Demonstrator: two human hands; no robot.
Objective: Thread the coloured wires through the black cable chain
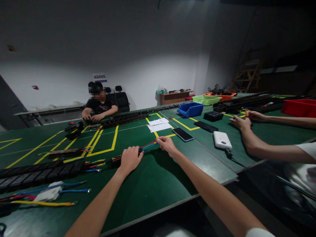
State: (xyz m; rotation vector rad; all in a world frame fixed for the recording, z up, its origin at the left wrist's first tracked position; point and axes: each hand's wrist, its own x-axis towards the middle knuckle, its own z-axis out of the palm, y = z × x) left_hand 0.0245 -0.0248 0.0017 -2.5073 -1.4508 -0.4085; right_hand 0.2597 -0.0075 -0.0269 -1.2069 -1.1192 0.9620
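Observation:
My left hand (130, 158) is closed over a dark cable bundle (116, 159) that lies along the green table. Red, blue and green wires (148, 144) come out of the bundle past my fingers. With thumb and fingertips my right hand (167, 145) pinches the far ends of these wires, stretching them between both hands. The exact tips are hidden in my fingers. Left of my left hand, several coloured leads (98, 162) stick out from a long row of black segments (49, 174).
Two phones, one lit grey (183, 134) and one black (205, 126), lie beyond my right hand near white papers (159, 125). A white power bank (222, 140) and a blue bin (190, 109) stand further right. A co-worker's hands (243, 121) work there; another person (100, 105) sits opposite.

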